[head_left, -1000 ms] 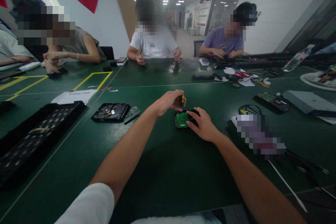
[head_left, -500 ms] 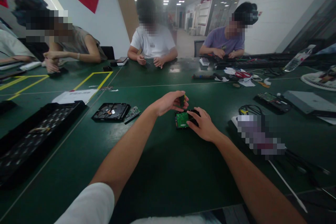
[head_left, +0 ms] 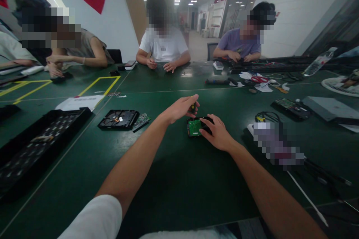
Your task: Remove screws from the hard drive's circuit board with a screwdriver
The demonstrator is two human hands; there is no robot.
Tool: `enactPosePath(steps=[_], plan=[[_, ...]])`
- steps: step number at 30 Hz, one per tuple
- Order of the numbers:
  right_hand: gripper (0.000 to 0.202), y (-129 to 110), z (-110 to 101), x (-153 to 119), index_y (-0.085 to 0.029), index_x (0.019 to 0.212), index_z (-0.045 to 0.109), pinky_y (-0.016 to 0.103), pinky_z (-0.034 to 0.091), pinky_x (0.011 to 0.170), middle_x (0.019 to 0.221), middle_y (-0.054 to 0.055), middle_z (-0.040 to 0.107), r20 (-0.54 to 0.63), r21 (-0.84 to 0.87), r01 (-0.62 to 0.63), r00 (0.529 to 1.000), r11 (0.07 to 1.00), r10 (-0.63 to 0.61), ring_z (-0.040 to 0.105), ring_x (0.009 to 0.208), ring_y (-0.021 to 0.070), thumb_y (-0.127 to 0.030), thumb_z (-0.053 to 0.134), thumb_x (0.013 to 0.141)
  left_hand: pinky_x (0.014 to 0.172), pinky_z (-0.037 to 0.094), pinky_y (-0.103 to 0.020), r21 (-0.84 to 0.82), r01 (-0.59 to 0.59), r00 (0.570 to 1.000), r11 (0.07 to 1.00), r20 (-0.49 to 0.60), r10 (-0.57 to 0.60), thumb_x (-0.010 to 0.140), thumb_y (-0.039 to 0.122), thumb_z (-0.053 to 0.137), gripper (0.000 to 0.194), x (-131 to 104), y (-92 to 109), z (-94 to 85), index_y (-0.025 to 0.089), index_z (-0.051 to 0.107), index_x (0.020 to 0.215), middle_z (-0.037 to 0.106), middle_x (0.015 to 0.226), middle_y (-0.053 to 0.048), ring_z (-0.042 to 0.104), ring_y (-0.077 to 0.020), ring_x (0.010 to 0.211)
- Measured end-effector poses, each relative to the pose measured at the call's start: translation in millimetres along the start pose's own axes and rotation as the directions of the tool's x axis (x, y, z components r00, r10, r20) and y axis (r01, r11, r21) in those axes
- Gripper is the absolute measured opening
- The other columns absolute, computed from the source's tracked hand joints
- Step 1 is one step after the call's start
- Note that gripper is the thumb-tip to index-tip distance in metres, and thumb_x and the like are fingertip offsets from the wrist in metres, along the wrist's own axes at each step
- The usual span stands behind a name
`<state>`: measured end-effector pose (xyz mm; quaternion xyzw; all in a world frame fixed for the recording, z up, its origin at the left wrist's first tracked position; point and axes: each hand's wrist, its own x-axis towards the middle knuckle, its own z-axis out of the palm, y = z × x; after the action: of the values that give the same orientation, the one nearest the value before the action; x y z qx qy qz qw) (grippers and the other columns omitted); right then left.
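Note:
My left hand is closed around a short dark handle with yellow on it, which looks like a screwdriver. It is held just above a hard drive that lies with its green circuit board facing up; the tool's tip cannot be made out. Over the drive's right side, my right hand grips the edges with thumb and fingers, covering that part. Left of my left forearm lies an opened hard drive, with a loose circuit board beside it.
A long black tray-like housing lies at left, near a white paper. On the right are another drive, a grey box, cables and a water bottle. Several people sit across the green table.
My left hand has turned a little, and the handle in it has tilted and shifted slightly. My right hand and the hard drive stay in place.

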<state>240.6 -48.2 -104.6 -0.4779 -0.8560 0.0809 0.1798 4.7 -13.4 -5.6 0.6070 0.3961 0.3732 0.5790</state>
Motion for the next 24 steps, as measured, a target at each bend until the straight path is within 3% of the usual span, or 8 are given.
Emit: enactPosePath(steps=[4, 10, 17, 24], plan=[[0.06, -1.3, -0.5, -0.1, -0.028, 0.155, 0.05, 0.063, 0.032, 0.12, 0.16, 0.017, 0.041, 0.005, -0.007, -0.001, 1.0, 1.0, 0.001, 0.033, 0.152, 0.0396, -0.059, 0.048, 0.103, 0.084, 0.06, -0.04, -0.151, 0.043, 0.999, 0.988, 0.005, -0.042, 0.103, 0.058, 0.044, 0.049, 6.4, -8.1, 3.2, 0.014, 0.063, 0.094, 0.068, 0.088, -0.011, 0.068, -0.0217, 0.087], [0.059, -1.0, -0.1, 0.0, -0.028, 0.153, 0.051, 0.064, 0.031, 0.12, 0.16, 0.017, 0.04, 0.005, -0.007, -0.002, 1.0, 1.0, 0.002, 0.033, 0.152, 0.04, -0.059, 0.048, 0.103, 0.089, 0.057, -0.041, -0.224, 0.075, 0.997, 0.972, 0.029, -0.071, 0.101, 0.057, 0.037, 0.049, 9.3, -14.1, -0.7, 0.015, 0.062, 0.094, 0.072, 0.089, -0.014, 0.071, -0.0243, 0.088], [0.059, 0.2, 0.8, -0.6, -0.029, 0.153, 0.051, 0.064, 0.031, 0.12, 0.159, 0.017, 0.041, -0.001, -0.008, 0.003, 1.0, 1.0, -0.003, 0.034, 0.151, 0.0395, -0.059, 0.049, 0.103, 0.089, 0.057, -0.041, -0.116, 0.104, 0.989, 0.988, 0.121, -0.089, 0.096, 0.062, 0.048, 0.052, 2.7, -6.6, -7.2, 0.014, 0.068, 0.101, 0.074, 0.1, -0.015, 0.071, -0.0263, 0.094], [0.059, 2.5, 2.8, -0.5, -0.031, 0.154, 0.05, 0.065, 0.031, 0.12, 0.16, 0.016, 0.041, -0.008, -0.004, 0.001, 1.0, 1.0, -0.001, 0.034, 0.152, 0.0394, -0.06, 0.049, 0.103, 0.08, 0.058, -0.038, 0.063, 0.088, 0.991, 0.994, 0.092, -0.094, 0.092, 0.07, 0.056, 0.06, -5.4, 6.7, -7.8, 0.014, 0.071, 0.105, 0.074, 0.101, -0.015, 0.07, -0.0264, 0.094]])
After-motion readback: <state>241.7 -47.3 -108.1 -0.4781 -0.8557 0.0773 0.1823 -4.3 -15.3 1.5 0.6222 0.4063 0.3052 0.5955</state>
